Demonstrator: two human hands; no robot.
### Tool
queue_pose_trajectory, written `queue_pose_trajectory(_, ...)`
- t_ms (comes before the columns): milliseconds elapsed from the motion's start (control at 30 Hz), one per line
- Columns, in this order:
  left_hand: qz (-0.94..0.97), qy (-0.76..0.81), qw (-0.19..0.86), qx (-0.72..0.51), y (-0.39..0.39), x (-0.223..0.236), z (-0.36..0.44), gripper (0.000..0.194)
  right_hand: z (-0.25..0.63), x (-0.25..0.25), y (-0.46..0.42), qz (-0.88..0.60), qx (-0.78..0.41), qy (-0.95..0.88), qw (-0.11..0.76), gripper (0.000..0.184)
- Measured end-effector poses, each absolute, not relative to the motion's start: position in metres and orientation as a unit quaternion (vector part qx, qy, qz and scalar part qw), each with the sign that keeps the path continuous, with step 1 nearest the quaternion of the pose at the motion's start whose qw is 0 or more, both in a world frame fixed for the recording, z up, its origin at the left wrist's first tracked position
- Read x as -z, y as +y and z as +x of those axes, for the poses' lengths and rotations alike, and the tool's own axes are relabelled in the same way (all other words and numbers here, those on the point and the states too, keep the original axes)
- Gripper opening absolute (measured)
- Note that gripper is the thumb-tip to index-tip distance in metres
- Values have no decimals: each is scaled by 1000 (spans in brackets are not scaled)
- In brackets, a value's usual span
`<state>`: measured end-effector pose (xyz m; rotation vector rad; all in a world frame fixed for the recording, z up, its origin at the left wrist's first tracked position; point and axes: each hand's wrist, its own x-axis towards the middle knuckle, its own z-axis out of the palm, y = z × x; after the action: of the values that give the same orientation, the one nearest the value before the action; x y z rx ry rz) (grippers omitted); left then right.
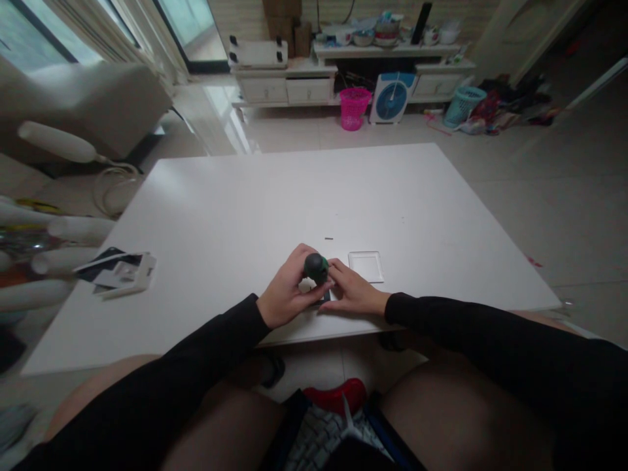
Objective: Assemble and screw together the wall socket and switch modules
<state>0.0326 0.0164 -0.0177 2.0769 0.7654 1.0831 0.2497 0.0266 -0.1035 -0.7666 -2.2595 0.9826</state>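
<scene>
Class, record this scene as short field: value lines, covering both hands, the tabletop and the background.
Left hand: wrapped around dark-topped tool
Right hand: close beside the tool, grip unclear
Just beyond right hand: square white frame
Beyond the tool: small dark strip
Table, left side: stacked white and dark parts
Background: pink basket, blue-and-white fan

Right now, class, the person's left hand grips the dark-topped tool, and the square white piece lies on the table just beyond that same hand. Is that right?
Not quite: the square white piece lies on the table just beyond the right hand, as the head view shows. The left hand does grip the dark-topped tool.
</scene>
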Motion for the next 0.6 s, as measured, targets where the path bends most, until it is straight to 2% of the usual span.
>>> queue_pose_trajectory(100,797,304,326,-406,16,16,34,17,250,104,27,-283,-368,-841,278,85)
queue_pose_trajectory(200,762,317,399,-400,13,17,34,23,250,108,27,-284,-365,-840,283,86)
queue_pose_trajectory(333,728,295,476,-395,9,21,34,22,250,112,28,-286,-357,-843,284,90)
queue_pose_trajectory(533,739,318,455,-381,10,17,36,22,250,108,27,-282,-367,-840,283,80)
queue_pose_trajectory(600,759,320,434,-365,12,13,35,17,250,107,27,-283,-369,-839,282,78)
